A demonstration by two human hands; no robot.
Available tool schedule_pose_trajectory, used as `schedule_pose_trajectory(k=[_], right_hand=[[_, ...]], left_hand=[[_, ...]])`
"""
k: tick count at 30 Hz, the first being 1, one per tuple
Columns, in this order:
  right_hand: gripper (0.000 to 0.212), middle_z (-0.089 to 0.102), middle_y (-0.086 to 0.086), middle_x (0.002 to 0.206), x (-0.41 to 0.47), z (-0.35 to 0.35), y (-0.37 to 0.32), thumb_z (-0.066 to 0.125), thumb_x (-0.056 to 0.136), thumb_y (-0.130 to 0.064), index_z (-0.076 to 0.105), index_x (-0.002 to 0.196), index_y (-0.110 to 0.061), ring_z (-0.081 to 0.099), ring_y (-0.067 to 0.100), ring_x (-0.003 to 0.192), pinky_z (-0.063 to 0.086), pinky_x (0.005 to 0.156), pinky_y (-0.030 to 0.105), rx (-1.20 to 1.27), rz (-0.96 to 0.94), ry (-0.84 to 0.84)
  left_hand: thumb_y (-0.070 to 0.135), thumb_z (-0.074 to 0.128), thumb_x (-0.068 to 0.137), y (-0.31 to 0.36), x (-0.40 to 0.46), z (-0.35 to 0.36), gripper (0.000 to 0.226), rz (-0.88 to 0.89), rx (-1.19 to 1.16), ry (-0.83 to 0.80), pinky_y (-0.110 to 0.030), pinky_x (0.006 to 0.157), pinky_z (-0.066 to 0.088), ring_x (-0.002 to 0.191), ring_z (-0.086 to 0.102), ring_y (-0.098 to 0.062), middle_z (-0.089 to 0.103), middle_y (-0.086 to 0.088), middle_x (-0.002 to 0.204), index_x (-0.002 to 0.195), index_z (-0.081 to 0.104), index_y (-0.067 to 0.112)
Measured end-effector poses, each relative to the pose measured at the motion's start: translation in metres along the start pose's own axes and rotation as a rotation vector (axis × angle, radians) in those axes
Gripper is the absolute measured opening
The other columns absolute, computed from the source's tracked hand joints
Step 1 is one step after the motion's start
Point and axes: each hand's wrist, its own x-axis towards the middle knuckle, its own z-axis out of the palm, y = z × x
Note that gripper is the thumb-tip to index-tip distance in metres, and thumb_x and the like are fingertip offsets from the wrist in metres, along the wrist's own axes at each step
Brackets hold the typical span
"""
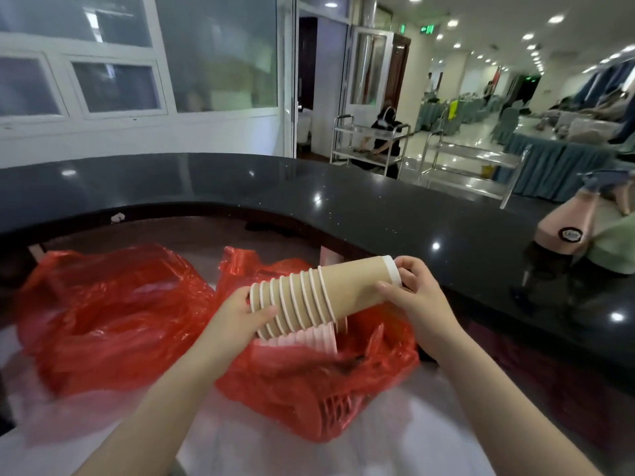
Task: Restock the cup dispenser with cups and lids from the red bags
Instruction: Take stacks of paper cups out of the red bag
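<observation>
While both hands carry it level above the open bag, the nested stack of brown paper cups with white rolled rims (309,297) is most at risk of sliding apart: the cups sit loosely one inside the next, and if the rim end dips, or the left hand (240,314) loosens, the outer cups could slip off and drop back into the bag or onto the floor. A hard squeeze would be the other hazard, since thin paper walls dent easily and a crushed cup may jam in a dispenser tube. The left hand is curled round the rim end of the stack, thumb across the front, holding it; the right hand (412,297) pinches the closed base end with fingers and thumb, also holding it. The stack lies nearly horizontal, tilted slightly up to the right, just over the nearer crumpled red plastic bag (326,383), where more pale cup rims show directly beneath it. A second red plastic bag (103,317) lies open just to the left, its contents unclear. Both bags rest on a pale lower worktop (395,441) below a curved glossy black counter (309,194). No dispenser is visible, so the stack probably has some way to travel.
</observation>
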Motion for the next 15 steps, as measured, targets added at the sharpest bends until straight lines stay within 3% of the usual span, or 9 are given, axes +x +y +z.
schedule_pose_trajectory(k=[2,4,6,8,9,11,13,15], right_hand=[[0.036,0.066,0.008,0.111,-0.006,0.001,-0.005,0.071,0.081,-0.002,0.057,0.108,-0.023,0.068,0.03,0.095,0.058,0.078,0.047,0.126,-0.018,0.012],[0.048,0.063,0.01,0.117,-0.011,0.002,-0.008,0.072,0.081,-0.002,0.055,0.119,-0.026,0.066,0.034,0.103,0.056,0.082,0.054,0.235,-0.048,0.042],[0.065,0.062,0.009,0.12,-0.015,0.003,-0.015,0.073,0.08,-0.002,0.047,0.132,-0.033,0.068,0.027,0.103,0.058,0.08,0.046,0.365,-0.044,0.118],[0.066,0.063,0.01,0.118,-0.019,0.008,-0.025,0.072,0.081,-0.004,0.043,0.137,-0.022,0.069,0.022,0.101,0.057,0.078,0.033,0.472,-0.016,0.147],[0.058,0.065,0.013,0.117,-0.022,0.012,-0.029,0.073,0.08,-0.005,0.048,0.133,-0.011,0.068,0.023,0.102,0.056,0.079,0.031,0.495,-0.018,0.11],[0.052,0.068,0.015,0.112,-0.026,0.021,-0.035,0.078,0.07,-0.011,0.06,0.119,-0.007,0.068,0.026,0.101,0.055,0.08,0.031,0.499,-0.042,-0.002],[0.062,0.067,0.013,0.114,-0.033,0.031,-0.043,0.082,0.064,-0.016,0.057,0.121,-0.011,0.067,0.029,0.103,0.055,0.082,0.039,0.477,-0.04,-0.115],[0.061,0.063,0.015,0.116,-0.037,0.042,-0.047,0.078,0.073,-0.013,0.05,0.127,-0.012,0.065,0.031,0.102,0.055,0.084,0.051,0.438,-0.073,-0.249]], left_hand=[[0.007,0.057,0.092,0.005,0.001,0.002,0.025,-0.001,-0.071,0.009,-0.043,0.085,0.054,0.094,0.07,-0.022,0.073,-0.003,0.102,0.111,0.064,0.022],[0.014,0.053,0.096,0.011,-0.001,0.004,0.024,0.008,-0.225,0.016,-0.044,0.085,0.053,0.099,0.069,-0.026,0.072,-0.007,0.107,0.118,0.062,0.016],[0.023,0.046,0.099,0.02,-0.004,0.006,0.026,0.025,-0.358,0.021,-0.044,0.086,0.051,0.103,0.067,-0.026,0.071,-0.008,0.112,0.117,0.064,0.016],[0.031,0.044,0.099,0.027,-0.007,0.008,0.031,0.055,-0.424,0.032,-0.046,0.091,0.049,0.107,0.066,-0.025,0.069,-0.008,0.115,0.116,0.065,0.017],[0.034,0.046,0.097,0.029,-0.008,0.009,0.033,0.076,-0.457,0.03,-0.046,0.092,0.049,0.11,0.064,-0.025,0.068,-0.009,0.117,0.118,0.064,0.015],[0.034,0.047,0.093,0.037,-0.011,0.013,0.042,0.126,-0.543,-0.003,-0.044,0.093,0.053,0.114,0.062,-0.027,0.066,-0.011,0.122,0.125,0.059,0.009],[0.029,0.042,0.096,0.046,-0.015,0.02,0.042,0.161,-0.561,-0.044,-0.042,0.094,0.05,0.117,0.06,-0.028,0.063,-0.013,0.126,0.13,0.054,0.006],[0.024,0.037,0.1,0.052,-0.018,0.025,0.039,0.157,-0.543,-0.05,-0.042,0.094,0.05,0.117,0.06,-0.03,0.063,-0.013,0.125,0.131,0.053,0.006]])
